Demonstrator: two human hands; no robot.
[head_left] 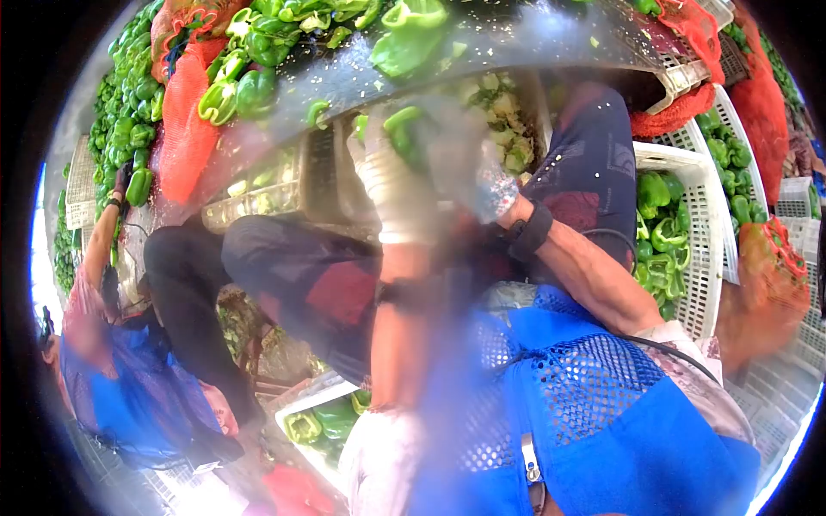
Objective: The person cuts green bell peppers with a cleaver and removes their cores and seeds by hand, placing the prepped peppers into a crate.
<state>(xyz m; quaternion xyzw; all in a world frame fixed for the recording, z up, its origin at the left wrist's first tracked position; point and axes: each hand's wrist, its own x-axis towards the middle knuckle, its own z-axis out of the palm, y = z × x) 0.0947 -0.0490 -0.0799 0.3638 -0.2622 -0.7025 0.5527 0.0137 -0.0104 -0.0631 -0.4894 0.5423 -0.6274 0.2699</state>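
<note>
In the head view, my left hand (383, 172) wears a white glove and is closed around a green bell pepper (408, 138) in front of my lap. Close to its right is my right hand (497, 185), in a patterned glove. A blurred patch covers most of the right fingers, so what they hold, if anything, is hidden. Just beyond both hands runs the edge of a dark work surface (516, 43), strewn with seeds. A cut green pepper (409, 39) lies on it, and more cut peppers (258, 52) are heaped at its left.
A white crate (710, 215) of cut peppers stands right of my knee, another crate (301, 408) at lower left. Below the surface are a crate of pale pepper cores (508, 129) and a beige crate (267, 185). Red mesh sacks (189, 129) lie around. A co-worker (129, 370) sits left.
</note>
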